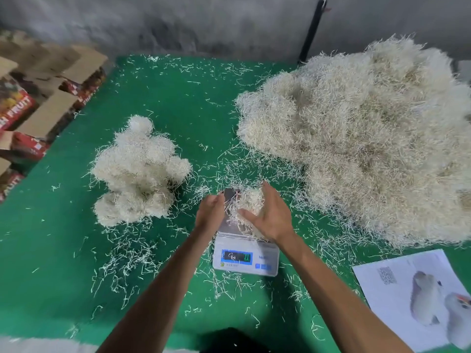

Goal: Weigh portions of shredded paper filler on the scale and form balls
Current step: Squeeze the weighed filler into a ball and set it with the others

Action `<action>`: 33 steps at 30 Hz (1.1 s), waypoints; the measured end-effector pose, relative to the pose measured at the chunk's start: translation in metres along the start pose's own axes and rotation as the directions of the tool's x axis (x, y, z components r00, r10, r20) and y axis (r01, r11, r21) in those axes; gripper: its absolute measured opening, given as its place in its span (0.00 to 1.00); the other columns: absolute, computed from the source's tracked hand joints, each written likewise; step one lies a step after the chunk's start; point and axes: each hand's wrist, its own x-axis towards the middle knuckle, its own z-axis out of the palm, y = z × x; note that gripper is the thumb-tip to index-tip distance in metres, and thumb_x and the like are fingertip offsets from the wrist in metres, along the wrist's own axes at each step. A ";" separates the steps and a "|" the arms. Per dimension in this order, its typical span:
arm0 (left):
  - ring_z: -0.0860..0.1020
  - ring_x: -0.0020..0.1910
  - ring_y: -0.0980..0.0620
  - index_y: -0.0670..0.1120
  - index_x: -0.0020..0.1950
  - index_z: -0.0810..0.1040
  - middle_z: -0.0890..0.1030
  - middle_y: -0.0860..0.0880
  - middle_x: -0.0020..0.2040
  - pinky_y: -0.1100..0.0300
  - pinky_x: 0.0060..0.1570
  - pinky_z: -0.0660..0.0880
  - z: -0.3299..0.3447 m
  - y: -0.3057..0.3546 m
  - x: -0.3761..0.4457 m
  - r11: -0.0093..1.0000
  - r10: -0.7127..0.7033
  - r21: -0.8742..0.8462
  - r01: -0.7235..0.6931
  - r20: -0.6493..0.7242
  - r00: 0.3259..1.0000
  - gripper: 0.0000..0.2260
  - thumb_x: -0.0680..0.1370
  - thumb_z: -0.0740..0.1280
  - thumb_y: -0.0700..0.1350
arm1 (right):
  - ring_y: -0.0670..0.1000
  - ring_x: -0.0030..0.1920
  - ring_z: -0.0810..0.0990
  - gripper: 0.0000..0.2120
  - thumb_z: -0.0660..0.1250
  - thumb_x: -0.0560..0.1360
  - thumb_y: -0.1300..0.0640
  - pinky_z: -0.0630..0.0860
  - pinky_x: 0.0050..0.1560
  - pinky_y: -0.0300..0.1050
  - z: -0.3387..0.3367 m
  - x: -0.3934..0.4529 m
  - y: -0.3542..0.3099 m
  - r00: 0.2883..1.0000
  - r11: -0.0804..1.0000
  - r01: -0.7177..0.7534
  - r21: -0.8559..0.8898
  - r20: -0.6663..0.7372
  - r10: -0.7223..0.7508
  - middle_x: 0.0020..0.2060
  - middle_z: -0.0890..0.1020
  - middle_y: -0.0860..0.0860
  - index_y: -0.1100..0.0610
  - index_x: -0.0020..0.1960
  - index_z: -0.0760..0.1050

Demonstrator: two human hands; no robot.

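Both forearms bare, no sleeves in view. Left hand point(210, 212) and right hand point(270, 215) ungloved; rings or watch apparently none, blur limits certainty.
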 end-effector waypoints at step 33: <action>0.81 0.46 0.51 0.44 0.64 0.79 0.83 0.51 0.50 0.47 0.49 0.82 -0.006 -0.016 -0.013 0.993 0.106 -0.046 -0.107 -0.021 0.994 0.14 0.82 0.64 0.49 | 0.53 0.83 0.54 0.54 0.62 0.72 0.20 0.59 0.78 0.67 0.012 -0.011 0.006 0.936 0.999 -0.012 0.052 -0.350 0.029 0.84 0.53 0.53 0.49 0.85 0.47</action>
